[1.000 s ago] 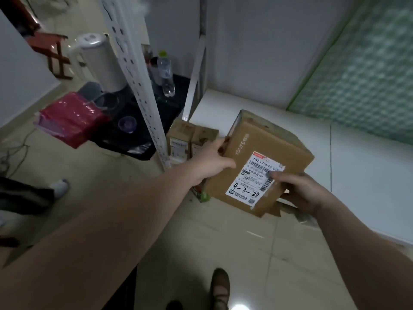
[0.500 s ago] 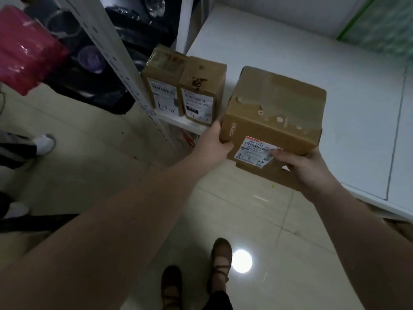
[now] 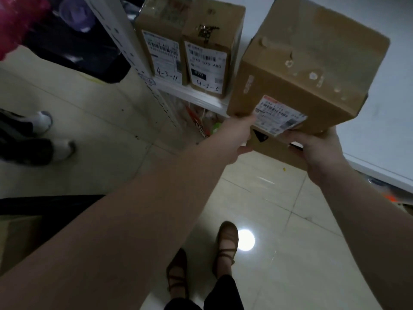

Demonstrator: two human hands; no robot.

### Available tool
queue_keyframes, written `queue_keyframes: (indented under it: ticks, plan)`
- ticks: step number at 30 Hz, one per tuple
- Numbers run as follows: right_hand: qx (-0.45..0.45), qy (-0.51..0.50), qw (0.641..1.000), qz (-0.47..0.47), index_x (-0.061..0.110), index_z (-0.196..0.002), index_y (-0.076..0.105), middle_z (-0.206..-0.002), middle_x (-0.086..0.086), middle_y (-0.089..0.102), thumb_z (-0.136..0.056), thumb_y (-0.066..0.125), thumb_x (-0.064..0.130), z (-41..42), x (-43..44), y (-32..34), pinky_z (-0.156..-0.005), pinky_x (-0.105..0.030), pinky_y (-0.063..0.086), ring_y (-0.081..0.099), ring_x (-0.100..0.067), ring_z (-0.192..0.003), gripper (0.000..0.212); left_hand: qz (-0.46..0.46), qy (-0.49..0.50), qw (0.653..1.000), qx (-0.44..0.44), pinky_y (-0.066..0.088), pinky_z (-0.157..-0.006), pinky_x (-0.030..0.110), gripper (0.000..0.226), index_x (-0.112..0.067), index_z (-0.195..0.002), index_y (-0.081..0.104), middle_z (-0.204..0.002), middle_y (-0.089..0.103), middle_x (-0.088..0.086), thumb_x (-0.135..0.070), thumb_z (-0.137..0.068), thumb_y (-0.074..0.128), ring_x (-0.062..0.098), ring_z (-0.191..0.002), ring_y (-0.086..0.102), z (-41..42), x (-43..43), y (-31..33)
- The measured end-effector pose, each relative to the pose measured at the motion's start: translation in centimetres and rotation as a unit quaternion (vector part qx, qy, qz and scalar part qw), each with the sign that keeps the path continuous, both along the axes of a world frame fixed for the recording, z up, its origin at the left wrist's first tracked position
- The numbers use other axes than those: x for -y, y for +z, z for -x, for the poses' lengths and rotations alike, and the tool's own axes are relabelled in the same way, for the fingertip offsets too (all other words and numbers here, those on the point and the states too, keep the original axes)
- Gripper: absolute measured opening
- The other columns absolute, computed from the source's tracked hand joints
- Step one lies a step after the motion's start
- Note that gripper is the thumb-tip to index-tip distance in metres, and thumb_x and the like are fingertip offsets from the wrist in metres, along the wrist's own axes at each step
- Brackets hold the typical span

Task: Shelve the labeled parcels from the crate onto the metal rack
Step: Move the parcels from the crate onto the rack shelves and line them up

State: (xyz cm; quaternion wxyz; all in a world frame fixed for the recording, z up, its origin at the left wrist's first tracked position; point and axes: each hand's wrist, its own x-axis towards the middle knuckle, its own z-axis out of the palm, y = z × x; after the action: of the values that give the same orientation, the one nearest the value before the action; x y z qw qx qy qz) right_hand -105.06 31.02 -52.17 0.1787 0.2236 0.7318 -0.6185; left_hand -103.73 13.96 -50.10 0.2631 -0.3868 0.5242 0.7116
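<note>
I hold a large brown cardboard parcel [image 3: 308, 68] with a white shipping label on its near face, over the front edge of the white rack shelf [image 3: 380, 113]. My left hand [image 3: 239, 135] grips its lower left corner from below. My right hand [image 3: 312, 151] grips its lower right edge, thumb on the near face. Two smaller labeled parcels stand upright on the shelf just left of it: one marked 4-3-11 [image 3: 161, 41] and one marked 4-3-5 [image 3: 210, 48]. The crate is out of view.
A white perforated rack upright [image 3: 125, 48] stands left of the small parcels. Behind it sit a black table [image 3: 73, 50] and a red bag [image 3: 17, 23]. Another person's feet [image 3: 40, 135] are at the left. My own shoes [image 3: 201, 260] stand on the tiled floor.
The view has closed in on the shelf. The large parcel has moved up and forward over the shelf edge, next to the two standing parcels. Both hands keep their hold.
</note>
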Motion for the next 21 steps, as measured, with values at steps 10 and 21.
queue_keyframes:
  ticks: [10, 21]
  plan:
    - [-0.002, 0.011, 1.000, 0.015, 0.019, -0.132, 0.048, -0.119, 0.005, 0.067, -0.070, 0.075, -0.001, 2.6, 0.3, 0.5, -0.089, -0.036, 0.054, 0.067, -0.015, -0.103, 0.070, -0.051, 0.027, 0.998, -0.024, 0.054, -0.077, 0.036, 0.031, -0.019, -0.124, 0.052, -0.134, 0.050, 0.004, -0.031, -0.095, 0.056, 0.020, -0.114, 0.049, 1.5, -0.5, 0.1]
    - [0.016, 0.048, 0.999, 0.018, 0.023, -0.136, 0.046, -0.121, 0.007, 0.064, -0.082, 0.058, -0.008, 4.5, 1.0, 1.7, -0.095, -0.038, 0.051, 0.060, -0.010, -0.104, 0.063, -0.070, 0.065, 0.995, -0.026, 0.053, -0.079, 0.041, 0.034, -0.016, -0.126, 0.049, -0.138, 0.047, 0.007, -0.023, -0.094, 0.057, 0.023, -0.113, 0.051, 2.4, -0.7, 0.3]
